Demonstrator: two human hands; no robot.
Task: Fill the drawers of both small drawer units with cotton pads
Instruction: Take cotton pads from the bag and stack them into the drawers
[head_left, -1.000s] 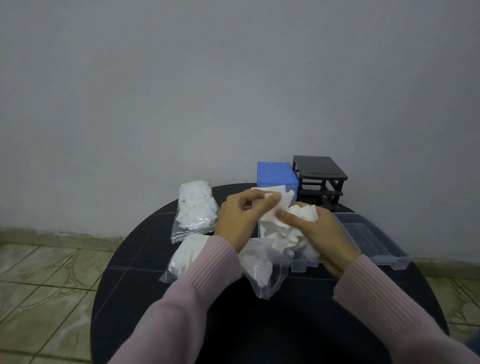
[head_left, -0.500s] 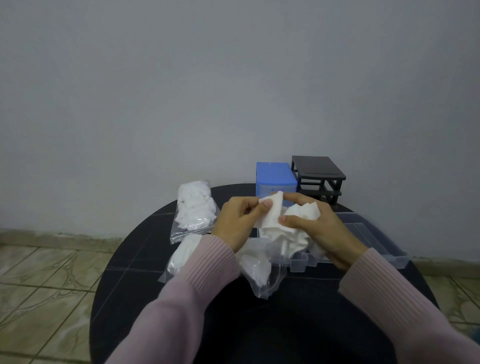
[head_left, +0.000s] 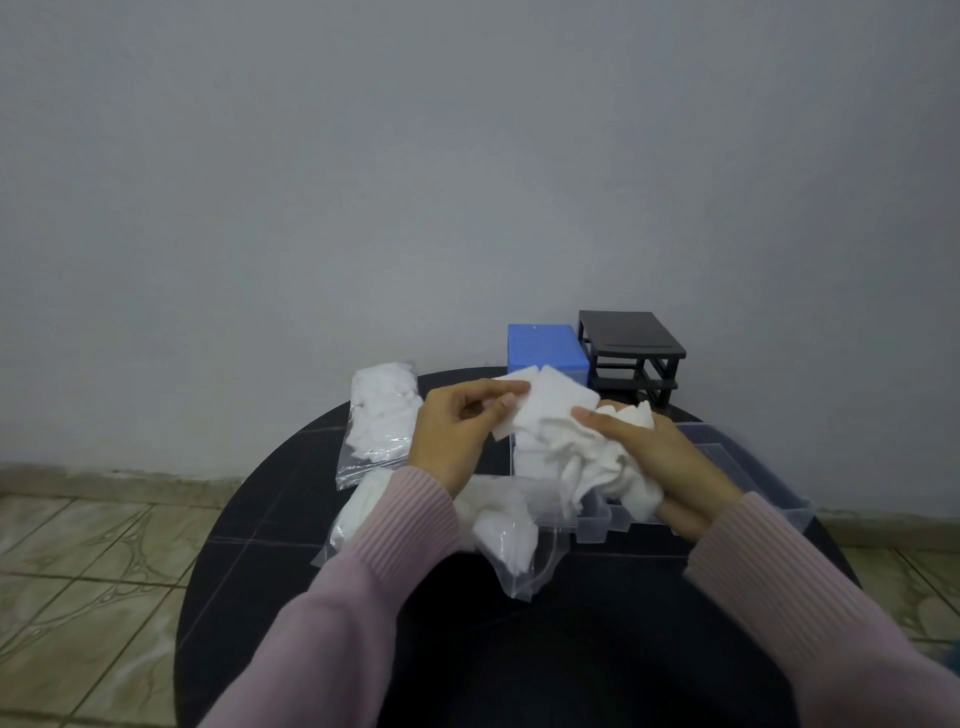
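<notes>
On the round black table (head_left: 519, 649), near its far left edge, lies a clear plastic bag of white cotton pads (head_left: 382, 415), flat and closed as far as can be seen. Nearer the person, a second clear plastic bag with white pads inside (head_left: 498, 525) lies partly under the left sleeve, its mouth toward the near edge.

The left hand (head_left: 457, 431) is raised over the middle of the table, its thumb and fingers (head_left: 501, 389) pinching the edge of a flat white square cotton pad (head_left: 556, 402). The right hand (head_left: 660, 457) lies just beside it, fingers curled round a loose bunch of white cotton pads (head_left: 582, 462), with the thumb pressed on the bunch's top.

Under the bunch stands a clear plastic drawer (head_left: 592, 519), white pads showing through its front wall. A second clear plastic drawer (head_left: 748, 467) lies touching it toward the right edge, mostly hidden by the right forearm.

At the far edge, against the wall, stands a small blue plastic drawer unit (head_left: 545, 348), and just beside it on the right a small black plastic drawer frame (head_left: 631, 353) with its slots open.
</notes>
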